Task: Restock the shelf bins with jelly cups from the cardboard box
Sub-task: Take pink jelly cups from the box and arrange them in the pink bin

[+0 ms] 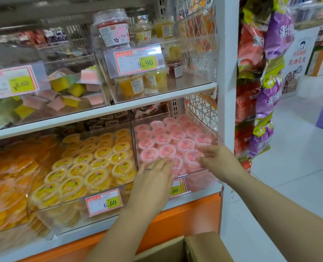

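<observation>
A clear shelf bin [200, 175] at the lower right holds several pink jelly cups [185, 143] laid flat, lids up. My left hand [155, 176] reaches over the bin's front wall, its straight fingers resting on the front row of pink cups. My right hand [216, 156] is at the bin's right front corner, fingers loosely extended and touching a pink cup there. The cardboard box [194, 248] sits below my arms at the bottom edge, only its flaps showing; its contents are hidden.
Left of the pink bin stands a bin of yellow jelly cups [92, 167], then orange ones [7, 178]. The upper shelf [119, 108] carries tubs and square jellies. Hanging snack bags [259, 91] flank the white upright on the right. Open floor lies to the right.
</observation>
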The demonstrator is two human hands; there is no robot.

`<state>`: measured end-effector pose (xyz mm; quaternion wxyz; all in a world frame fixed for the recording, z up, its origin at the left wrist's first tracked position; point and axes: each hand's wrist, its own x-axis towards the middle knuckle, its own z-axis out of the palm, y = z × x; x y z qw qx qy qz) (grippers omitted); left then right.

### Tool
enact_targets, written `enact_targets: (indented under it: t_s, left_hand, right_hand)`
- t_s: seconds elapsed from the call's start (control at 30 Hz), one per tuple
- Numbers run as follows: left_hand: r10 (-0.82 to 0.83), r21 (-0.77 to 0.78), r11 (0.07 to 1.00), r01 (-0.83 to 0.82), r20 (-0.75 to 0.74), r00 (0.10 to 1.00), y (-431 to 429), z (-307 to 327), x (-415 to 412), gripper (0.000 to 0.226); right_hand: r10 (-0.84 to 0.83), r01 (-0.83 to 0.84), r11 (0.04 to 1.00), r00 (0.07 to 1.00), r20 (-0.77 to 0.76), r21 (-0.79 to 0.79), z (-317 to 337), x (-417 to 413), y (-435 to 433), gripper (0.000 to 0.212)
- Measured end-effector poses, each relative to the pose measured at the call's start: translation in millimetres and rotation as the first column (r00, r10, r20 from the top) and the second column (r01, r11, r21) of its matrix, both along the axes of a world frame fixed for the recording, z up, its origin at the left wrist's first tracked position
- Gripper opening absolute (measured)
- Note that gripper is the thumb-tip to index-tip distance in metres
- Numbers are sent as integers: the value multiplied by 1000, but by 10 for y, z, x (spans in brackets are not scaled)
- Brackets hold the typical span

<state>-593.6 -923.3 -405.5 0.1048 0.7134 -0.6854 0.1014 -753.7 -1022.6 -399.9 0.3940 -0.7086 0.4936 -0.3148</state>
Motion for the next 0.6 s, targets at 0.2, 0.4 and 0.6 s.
enact_targets:
  t_s: [0.2, 0.4, 0.6]
  left_hand:
    - [-274, -360, 914, 187, -210, 938, 364, -157, 130, 34]
    - [-196, -323, 946, 35, -482, 854, 1149, -992, 350, 25]
    - [161, -11, 970, -244, -723, 672, 1682, -1974, 615, 27]
  right_hand:
    - [-88, 55, 857, 995, -39, -512, -18, -219, 391, 19]
    - [125, -189, 833, 980, -156, -521, -838, 9, 972, 12]
    - [254, -292, 942, 943, -215, -165, -1869, 385, 1444, 21]
